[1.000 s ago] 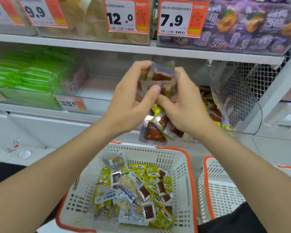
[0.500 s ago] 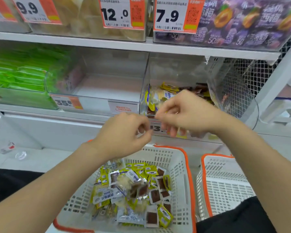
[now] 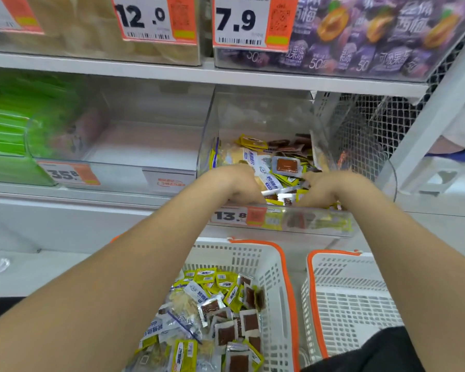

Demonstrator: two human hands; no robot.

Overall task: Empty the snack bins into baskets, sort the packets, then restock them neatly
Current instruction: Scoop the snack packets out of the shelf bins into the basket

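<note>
1. Clear plastic forms the snack bin [image 3: 266, 116] at the right end of the middle shelf [image 3: 91, 201]. Its front wall carries a 13.8 price tag [image 3: 230, 216] and juts past the shelf's front edge. Mixed snack packets [image 3: 285, 165] are heaped inside: yellow, white-and-blue, and clear ones showing brown squares.
2. Both hands are dipped into that bin. The left hand [image 3: 239, 183] is at its front left and the right hand [image 3: 325, 186] at its front right, fingers bent down among the packets just behind the front wall. The fingertips are buried, so I cannot tell whether either hand has hold of anything.
3. Below the shelf's front edge stands a white basket [image 3: 287, 277] with an orange rim, holding a pile of basket packets [image 3: 220, 304] of the same kinds. A second basket [image 3: 346, 291] stands just beside it on the right.
4. The step in hand looks like emptying. Many packets remain in the bin, so sorting and restocking are some way off.
5. The next move calls for gathering a handful between the two hands, lifting it over the front wall and lowering it into the basket underneath. The glossy packets will probably slide, so a loose scoop may shed some over the lip.
</note>
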